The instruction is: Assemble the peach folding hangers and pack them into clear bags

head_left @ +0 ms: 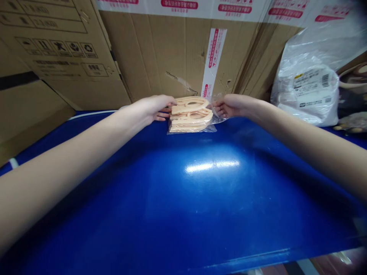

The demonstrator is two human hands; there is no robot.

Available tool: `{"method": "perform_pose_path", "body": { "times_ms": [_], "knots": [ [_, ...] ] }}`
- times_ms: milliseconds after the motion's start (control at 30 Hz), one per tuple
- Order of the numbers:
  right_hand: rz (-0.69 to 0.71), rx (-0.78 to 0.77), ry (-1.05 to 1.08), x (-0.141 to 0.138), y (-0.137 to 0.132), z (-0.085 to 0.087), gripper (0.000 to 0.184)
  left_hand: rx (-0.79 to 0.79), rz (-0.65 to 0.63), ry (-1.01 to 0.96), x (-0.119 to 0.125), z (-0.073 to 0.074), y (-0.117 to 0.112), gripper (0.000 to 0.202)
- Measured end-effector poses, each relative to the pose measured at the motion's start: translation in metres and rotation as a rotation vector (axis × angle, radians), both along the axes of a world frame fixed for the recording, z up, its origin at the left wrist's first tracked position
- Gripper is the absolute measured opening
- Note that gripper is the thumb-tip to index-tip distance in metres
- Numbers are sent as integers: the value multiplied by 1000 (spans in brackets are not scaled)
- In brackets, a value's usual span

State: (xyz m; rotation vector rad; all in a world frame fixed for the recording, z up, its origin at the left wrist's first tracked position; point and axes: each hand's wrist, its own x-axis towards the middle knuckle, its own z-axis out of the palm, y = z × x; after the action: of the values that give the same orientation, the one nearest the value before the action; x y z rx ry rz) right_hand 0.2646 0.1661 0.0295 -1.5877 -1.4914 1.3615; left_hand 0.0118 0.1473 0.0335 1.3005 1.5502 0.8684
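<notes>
A stack of flat, peach-coloured pieces with oval openings (190,121) lies at the far side of the blue table, inside clear plastic bags (211,129). Their exact kind cannot be made out. My left hand (159,109) is at the stack's left edge, its upper digits closed on the top packet and its lower fingers stretched along the side. On the right, my right hand (229,106) has its fingers curled around a loose clear flap of the plastic bag.
The glossy blue table (172,202) reflects a lamp. Behind it stands a large cardboard box (172,49) with red-and-white tape, and another printed carton (65,42) is at left. A white plastic-wrapped package (311,91) with a label sits at the right.
</notes>
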Motion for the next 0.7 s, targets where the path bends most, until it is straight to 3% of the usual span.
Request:
{"method": "perform_pose_path", "body": {
  "times_ms": [233, 467, 700],
  "knots": [
    [-13, 116, 142, -6, 1, -5, 25, 32, 46, -37, 3, 0, -4, 16],
    [-18, 165, 188, -11, -3, -7, 13, 170, 77, -184, 20, 1, -24, 6],
    [-11, 252, 169, -18, -44, 3, 10, 259, 73, -396, 25, 7, -62, 13]
  ]
}}
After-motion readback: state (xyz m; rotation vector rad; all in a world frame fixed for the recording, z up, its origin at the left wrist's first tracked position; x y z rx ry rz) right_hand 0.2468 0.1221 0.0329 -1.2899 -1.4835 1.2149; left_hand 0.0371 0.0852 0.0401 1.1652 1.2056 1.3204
